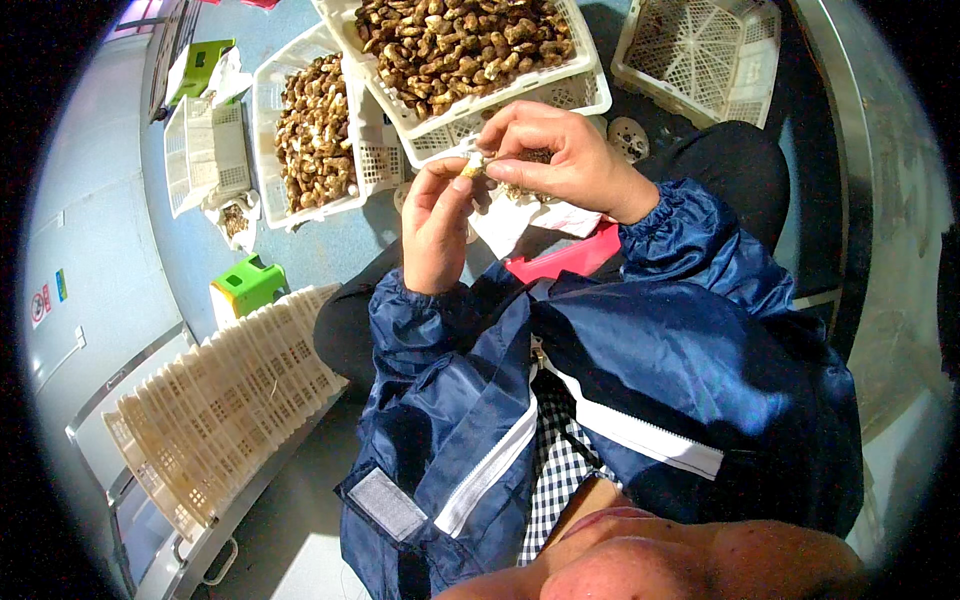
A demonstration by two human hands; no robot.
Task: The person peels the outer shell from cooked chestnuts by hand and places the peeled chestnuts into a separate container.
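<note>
Between the thumb and fingers of my left hand (pixel 440 225) is a small pale yellow-white piece (pixel 474 165), apparently a mushroom. My right hand (pixel 559 157) meets it from the other side, fingertips at the piece; whether they hold a small tool is too unclear to tell. Just beyond both hands, a white plastic crate (pixel 480 105) holds a heap of brown mushrooms (pixel 457 49) and rests on another crate. Further left, a second white crate (pixel 266 150) holds more brown mushrooms (pixel 315 142). Under my right hand lie small scraps (pixel 525 191) on white material (pixel 504 223), above a red plastic container (pixel 570 255).
An empty white crate (pixel 694 60) stands at the upper right. Nested white baskets (pixel 232 397) lie at the lower left, near a green stool (pixel 251 285). Another green stool (pixel 199 67) and a white crate (pixel 206 150) are at the far left. A metal edge (pixel 855 150) runs down the right.
</note>
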